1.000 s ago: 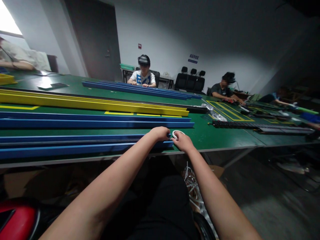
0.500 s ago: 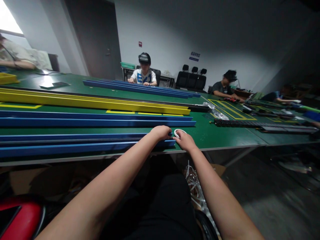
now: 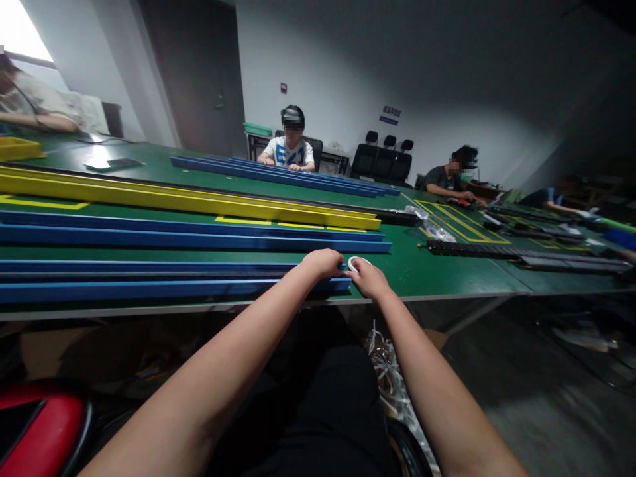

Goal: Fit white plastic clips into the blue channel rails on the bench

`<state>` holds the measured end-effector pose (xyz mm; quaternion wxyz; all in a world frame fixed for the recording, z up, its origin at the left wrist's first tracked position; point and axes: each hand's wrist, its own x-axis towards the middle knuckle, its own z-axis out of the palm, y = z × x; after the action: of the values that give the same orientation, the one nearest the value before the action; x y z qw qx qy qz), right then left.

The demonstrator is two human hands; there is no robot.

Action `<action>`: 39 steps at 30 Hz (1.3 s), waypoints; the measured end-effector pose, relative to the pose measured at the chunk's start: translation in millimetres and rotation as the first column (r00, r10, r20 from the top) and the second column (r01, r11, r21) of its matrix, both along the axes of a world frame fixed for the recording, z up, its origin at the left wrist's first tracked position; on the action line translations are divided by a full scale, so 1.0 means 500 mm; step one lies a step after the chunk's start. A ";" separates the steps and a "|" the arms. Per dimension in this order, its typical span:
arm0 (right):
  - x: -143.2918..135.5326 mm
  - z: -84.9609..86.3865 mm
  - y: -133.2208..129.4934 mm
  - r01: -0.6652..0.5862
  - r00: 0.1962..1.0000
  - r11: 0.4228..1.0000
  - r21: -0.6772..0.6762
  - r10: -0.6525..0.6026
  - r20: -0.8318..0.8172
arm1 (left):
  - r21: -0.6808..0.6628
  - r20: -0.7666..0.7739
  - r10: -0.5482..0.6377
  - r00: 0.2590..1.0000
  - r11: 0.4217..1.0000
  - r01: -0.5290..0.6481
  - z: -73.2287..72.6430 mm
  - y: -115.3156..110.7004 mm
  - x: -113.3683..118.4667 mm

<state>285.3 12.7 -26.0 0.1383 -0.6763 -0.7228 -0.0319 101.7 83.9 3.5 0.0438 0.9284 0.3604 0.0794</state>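
Okay, looks mid-job on the front blue rails.
Left hand over their right end, can't tell its grip; right hand clamped on a white ring beside it. Yellow rail behind: done or not, unclear.

The green table carries blue channels; between them lies a yellow channel.

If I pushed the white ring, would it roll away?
Perhaps, if stood on edge: the white ring looks round. It's probably light, being small beside the right hand. Laid flat, it might slide instead, since the table looks smooth.
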 end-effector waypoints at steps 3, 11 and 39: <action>-0.007 0.007 0.001 0.006 0.998 1.000 -0.023 -0.004 0.062 | 0.000 -0.006 0.004 1.000 1.000 -0.004 0.000 -0.001 0.001; -0.022 0.012 -0.007 0.039 0.988 0.999 -0.025 -0.035 0.150 | -0.001 -0.013 0.005 1.000 1.000 -0.005 0.003 -0.005 0.002; -0.025 0.007 0.004 0.138 0.989 0.990 0.020 -0.139 0.050 | -0.008 -0.020 -0.004 1.000 1.000 0.004 0.000 -0.001 -0.001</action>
<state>272.8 14.5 -22.5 0.1227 -0.7225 -0.6773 -0.0648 101.0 83.3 3.5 0.0443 0.9296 0.3594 0.0685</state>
